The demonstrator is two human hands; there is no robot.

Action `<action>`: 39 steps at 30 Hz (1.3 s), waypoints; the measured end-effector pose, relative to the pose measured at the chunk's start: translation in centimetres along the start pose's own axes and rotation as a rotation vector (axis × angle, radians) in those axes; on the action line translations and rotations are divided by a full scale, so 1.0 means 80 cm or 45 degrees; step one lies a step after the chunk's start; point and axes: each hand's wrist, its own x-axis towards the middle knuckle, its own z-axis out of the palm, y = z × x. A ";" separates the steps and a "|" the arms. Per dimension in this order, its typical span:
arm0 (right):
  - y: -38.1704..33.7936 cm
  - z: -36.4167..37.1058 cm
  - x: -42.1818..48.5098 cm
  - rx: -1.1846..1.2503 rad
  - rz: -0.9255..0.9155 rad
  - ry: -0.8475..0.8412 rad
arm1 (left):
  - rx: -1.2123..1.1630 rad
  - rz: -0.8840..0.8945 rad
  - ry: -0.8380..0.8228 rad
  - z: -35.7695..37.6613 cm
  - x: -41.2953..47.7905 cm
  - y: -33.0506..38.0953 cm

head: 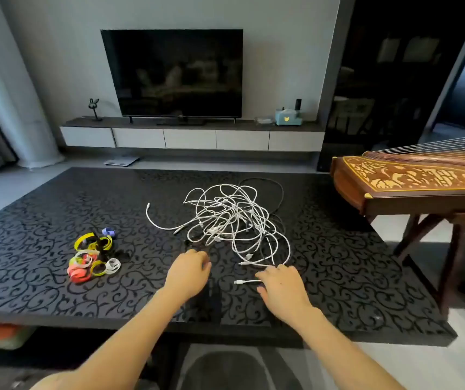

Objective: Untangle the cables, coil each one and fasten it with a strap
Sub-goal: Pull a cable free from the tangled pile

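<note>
Zither right of tangled cables

Free to pass over the bare stretch of table at far left and along the near edge. Blocked in the middle by the cable tangle, with loose white ends reaching toward the left hand and up to the right hand. Hindered on the left by the pile of straps, well apart from the tangle, open surface between. Hemmed at right by the wooden zither just beside the table corner. Open also behind the tangle, up to the far edge.
</note>
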 end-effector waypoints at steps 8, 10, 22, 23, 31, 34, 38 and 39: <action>0.000 0.062 0.044 -0.155 0.064 -0.044 | -0.106 0.163 -0.081 0.069 0.032 0.024; 0.006 0.064 0.040 -0.204 0.001 -0.011 | -0.110 0.346 -0.179 0.078 0.038 0.044; 0.086 0.013 0.058 0.625 0.076 0.190 | -0.975 0.246 -0.325 -0.083 0.069 0.083; 0.100 0.012 0.069 0.682 0.203 0.208 | -1.129 0.194 -0.222 -0.108 0.075 0.075; 0.137 -0.162 0.175 0.942 0.556 0.550 | -1.439 -0.204 0.278 -0.189 0.116 -0.015; 0.103 -0.285 0.201 1.204 0.268 0.956 | -1.136 -0.185 0.304 -0.178 0.119 -0.018; 0.040 -0.379 0.195 0.752 -0.302 1.527 | -1.117 -0.110 0.352 -0.169 0.121 0.009; 0.033 -0.377 0.192 0.550 -0.335 1.592 | -1.132 -0.130 0.343 -0.165 0.122 0.015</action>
